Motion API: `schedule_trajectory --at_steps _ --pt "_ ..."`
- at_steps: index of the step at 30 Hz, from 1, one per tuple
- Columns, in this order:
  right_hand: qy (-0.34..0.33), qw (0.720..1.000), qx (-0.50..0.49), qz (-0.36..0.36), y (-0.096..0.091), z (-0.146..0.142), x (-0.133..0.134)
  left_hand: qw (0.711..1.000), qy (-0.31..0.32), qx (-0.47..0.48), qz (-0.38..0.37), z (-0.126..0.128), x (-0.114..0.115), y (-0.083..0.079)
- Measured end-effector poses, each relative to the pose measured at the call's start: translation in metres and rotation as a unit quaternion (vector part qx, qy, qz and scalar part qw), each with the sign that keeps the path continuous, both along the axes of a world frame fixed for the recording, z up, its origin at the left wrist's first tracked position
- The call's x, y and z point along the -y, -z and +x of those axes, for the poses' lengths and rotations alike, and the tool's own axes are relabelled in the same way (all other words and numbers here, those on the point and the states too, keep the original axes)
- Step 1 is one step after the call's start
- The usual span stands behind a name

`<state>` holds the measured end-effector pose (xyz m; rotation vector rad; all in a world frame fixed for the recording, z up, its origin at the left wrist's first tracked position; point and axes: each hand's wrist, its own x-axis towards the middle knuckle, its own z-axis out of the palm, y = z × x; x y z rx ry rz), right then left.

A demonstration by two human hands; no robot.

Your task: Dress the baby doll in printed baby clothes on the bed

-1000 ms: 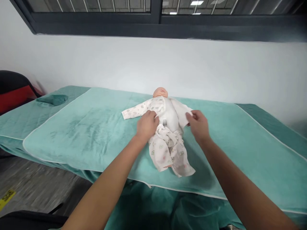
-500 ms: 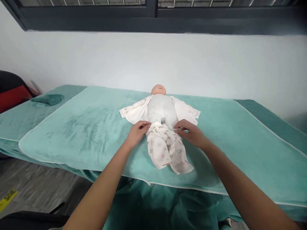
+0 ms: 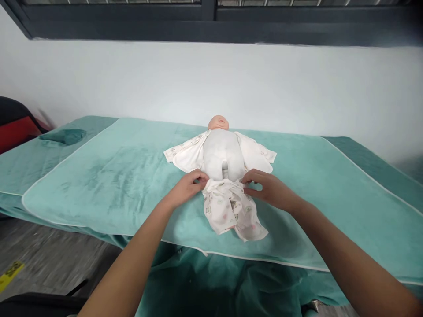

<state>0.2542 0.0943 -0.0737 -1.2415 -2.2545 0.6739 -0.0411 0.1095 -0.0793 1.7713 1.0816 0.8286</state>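
Note:
A baby doll lies on its back on a teal towel, head toward the wall. Its white patterned top is spread open to both sides, baring the pale torso. White patterned pants cover the legs and bunch at the waist. My left hand pinches the left side of the pants' waistband. My right hand pinches the right side of the same waistband. Both hands sit at the doll's hips, fingers closed on the cloth.
The towel covers a long table draped in darker teal cloth against a white wall. A folded teal cloth lies at the far left. A red and black chair stands beyond the left end. Grey floor lies lower left.
My hands left the open flaps of the top and came down to the doll's hips, closing on the pants' waistband. The waistband now sits slightly lower on the torso.

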Motion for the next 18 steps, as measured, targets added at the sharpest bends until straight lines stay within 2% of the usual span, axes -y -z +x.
schedule_trajectory --at_steps 4,8,13,18 --pt "-0.025 0.999 0.02 0.022 -0.003 -0.006 0.002 0.997 0.055 -0.035 0.031 0.004 0.002 -0.006" --pt "-0.028 0.999 0.001 0.042 -0.003 -0.016 0.004 0.992 0.049 -0.067 0.097 0.01 0.003 -0.01" --pt "0.051 0.994 0.015 0.096 0.007 -0.015 0.0 0.988 -0.011 -0.051 0.143 0.021 -0.002 0.002" --pt "0.142 0.971 0.021 0.191 0.023 -0.006 -0.024 0.986 -0.101 -0.05 0.124 0.036 -0.017 0.012"
